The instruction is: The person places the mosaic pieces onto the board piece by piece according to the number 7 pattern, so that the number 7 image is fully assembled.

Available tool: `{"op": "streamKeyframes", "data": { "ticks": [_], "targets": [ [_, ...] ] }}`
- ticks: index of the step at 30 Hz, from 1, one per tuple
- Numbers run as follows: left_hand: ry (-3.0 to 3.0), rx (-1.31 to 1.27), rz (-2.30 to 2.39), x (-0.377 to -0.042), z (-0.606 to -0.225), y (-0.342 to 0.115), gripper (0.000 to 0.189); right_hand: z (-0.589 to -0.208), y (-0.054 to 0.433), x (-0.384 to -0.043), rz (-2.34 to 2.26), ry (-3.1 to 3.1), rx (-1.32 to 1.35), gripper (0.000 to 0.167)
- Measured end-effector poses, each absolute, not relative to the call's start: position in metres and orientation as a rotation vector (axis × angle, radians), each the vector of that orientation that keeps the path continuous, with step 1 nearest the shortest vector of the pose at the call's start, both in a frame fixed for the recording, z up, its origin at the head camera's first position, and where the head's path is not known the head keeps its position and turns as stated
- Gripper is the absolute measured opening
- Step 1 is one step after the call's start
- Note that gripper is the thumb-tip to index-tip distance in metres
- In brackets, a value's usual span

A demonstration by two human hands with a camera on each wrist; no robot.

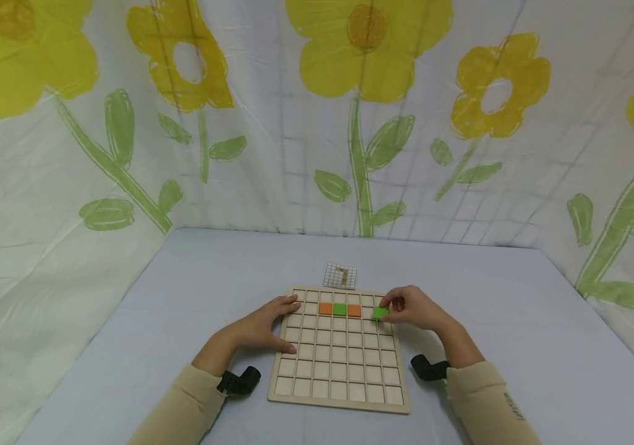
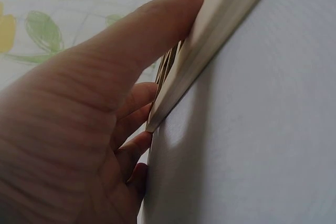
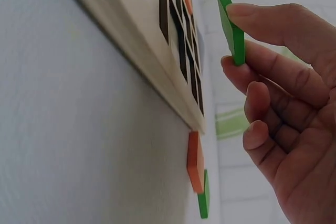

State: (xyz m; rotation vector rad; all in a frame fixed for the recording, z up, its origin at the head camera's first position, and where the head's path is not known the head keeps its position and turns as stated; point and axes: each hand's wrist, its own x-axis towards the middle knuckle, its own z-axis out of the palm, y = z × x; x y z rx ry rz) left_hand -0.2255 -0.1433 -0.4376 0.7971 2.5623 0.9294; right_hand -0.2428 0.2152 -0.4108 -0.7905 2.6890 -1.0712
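Observation:
A wooden grid board (image 1: 344,405) lies flat on the table. In its second row from the far side sit an orange tile (image 1: 325,308), a green tile (image 1: 339,309) and another orange tile (image 1: 354,310), side by side. My right hand (image 1: 414,307) pinches a second green tile (image 3: 233,32) between thumb and fingers, above the board's far right part; the right wrist view shows it tilted and clear of the surface. With fingers spread, my left hand (image 1: 261,324) rests along the board's left edge, thumb (image 2: 173,11) over the rim.
Just beyond the board lies a small card (image 1: 340,276) printed with a grid and coloured squares. Beside the board in the right wrist view are a loose orange tile (image 3: 195,162) and a green one (image 3: 204,198). A flowered curtain (image 1: 272,154) hangs behind the table.

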Motion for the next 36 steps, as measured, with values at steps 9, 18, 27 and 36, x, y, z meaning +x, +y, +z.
{"op": "streamKeyframes", "data": {
  "ticks": [9,18,27,36],
  "targets": [
    [2.567,0.797,0.931,-0.225,-0.436,-0.143,0.092,-0.406,0.196,-0.242,-1.019,2.685,-0.855,0.020],
    [2.574,0.797,0.919,-0.226,-0.437,-0.144,0.093,-0.404,0.183,-0.242,-1.044,2.649,-0.938,0.020],
    [2.571,0.796,0.931,-0.225,-0.437,-0.144,0.093,-0.409,0.176,-0.242,-1.041,2.627,-0.898,0.021],
    [2.564,0.821,0.937,-0.226,-0.437,-0.144,0.093,-0.419,0.174,-0.242,-1.061,2.629,-0.928,0.020]
  ]
}}
